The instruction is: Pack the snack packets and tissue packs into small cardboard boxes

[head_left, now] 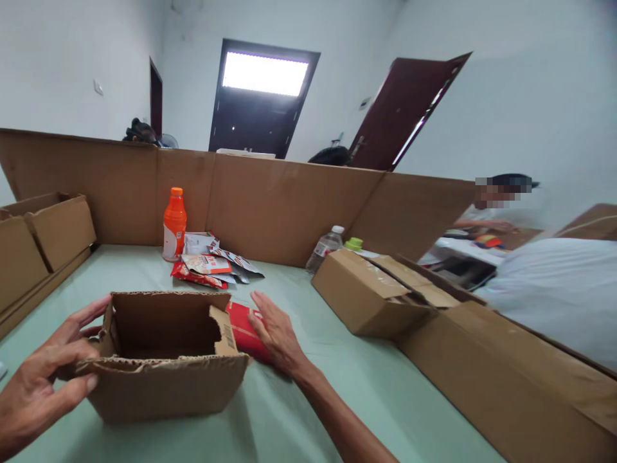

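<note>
An open-topped cardboard box (168, 389) with ragged, torn edges stands in front of me on the table. My left hand (45, 379) grips its left end, thumb on the near wall and fingers toward the far side. Right of the box lies a flat red item (245, 331), partly hidden; I cannot make out whether it is a packet or a carton. Over its right side is my right hand (277, 331), fingers stretched out and not wrapped round anything.
Behind the box are an orange-capped bottle (174, 225) and several snack packets (207, 263). A clear plastic bottle (325, 247) and a closed carton (369, 289) stand at the right. Cardboard partitions (289, 209) border the green table (299, 424). Beyond the right one is another person (554, 289).
</note>
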The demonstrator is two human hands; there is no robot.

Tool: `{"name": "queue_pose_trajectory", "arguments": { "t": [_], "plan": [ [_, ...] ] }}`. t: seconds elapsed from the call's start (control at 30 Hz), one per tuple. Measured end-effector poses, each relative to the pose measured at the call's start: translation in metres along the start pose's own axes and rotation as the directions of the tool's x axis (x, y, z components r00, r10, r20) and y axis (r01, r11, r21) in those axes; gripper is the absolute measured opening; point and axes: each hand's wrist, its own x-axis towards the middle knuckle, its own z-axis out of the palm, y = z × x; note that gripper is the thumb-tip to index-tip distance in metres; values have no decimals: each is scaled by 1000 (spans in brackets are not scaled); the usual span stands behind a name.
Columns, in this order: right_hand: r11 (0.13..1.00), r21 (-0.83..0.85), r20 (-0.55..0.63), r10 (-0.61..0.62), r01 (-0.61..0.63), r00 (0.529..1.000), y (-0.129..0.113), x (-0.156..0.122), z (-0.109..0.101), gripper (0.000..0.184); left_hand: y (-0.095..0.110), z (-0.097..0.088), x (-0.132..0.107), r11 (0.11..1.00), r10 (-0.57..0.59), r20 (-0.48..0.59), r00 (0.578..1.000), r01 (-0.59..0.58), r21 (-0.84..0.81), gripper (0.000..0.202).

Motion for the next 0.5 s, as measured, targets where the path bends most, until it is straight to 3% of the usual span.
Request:
{"name": "queue_pose_trajectory", "arguments": {
  "t": [0.13, 0.23, 0.4, 0.5],
  "plan": [
    [999, 28, 108, -23, 20, 994, 3, -1, 5, 53, 1, 1, 2, 1000, 3, 4, 1000, -3, 5, 32],
    [998, 58, 142, -26, 18, 989, 17, 13, -6, 46, -2, -1, 4, 999, 30, 4, 1000, -30, 25, 29],
    [998, 6, 179, 67, -70, 981, 47, 46, -24, 42, -12, -11, 8, 984, 158, 144, 977, -168, 62, 17],
    [996, -20, 263, 90, -88, 961, 58, 51, -23, 37, -14, -14, 8, 979, 176, 151, 973, -189, 77, 16]
  ]
}}
